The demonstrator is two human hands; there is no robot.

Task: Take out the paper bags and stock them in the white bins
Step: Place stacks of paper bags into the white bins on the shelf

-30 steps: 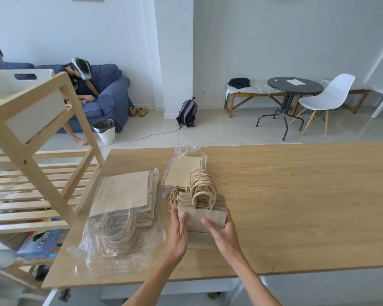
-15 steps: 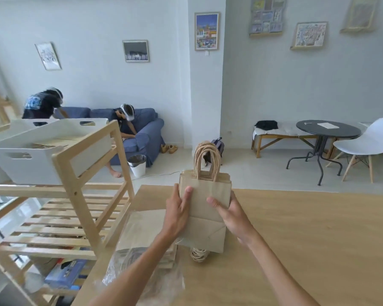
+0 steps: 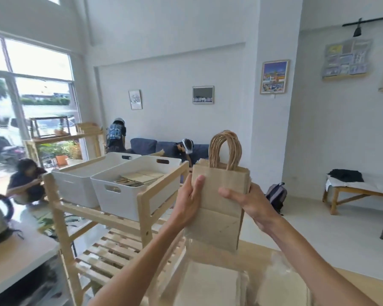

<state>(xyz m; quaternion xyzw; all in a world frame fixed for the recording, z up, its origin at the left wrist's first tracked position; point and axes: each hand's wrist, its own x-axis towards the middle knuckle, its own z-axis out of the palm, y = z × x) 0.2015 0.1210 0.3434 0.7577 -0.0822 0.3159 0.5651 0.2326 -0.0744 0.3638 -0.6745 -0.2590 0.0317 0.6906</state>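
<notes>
Kraft-paper bag stack upright in mid-air, pinched between left hand and right hand, thumbs across the front. Nearer white bin sits left of the hands. Risk: loose back bags could fan out and slip during transfer.

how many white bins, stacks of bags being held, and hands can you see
white bins: 2 (near one, far one)
held stacks of paper bags: 1
hands: 2 (left hand, right hand)
total: 5
</notes>
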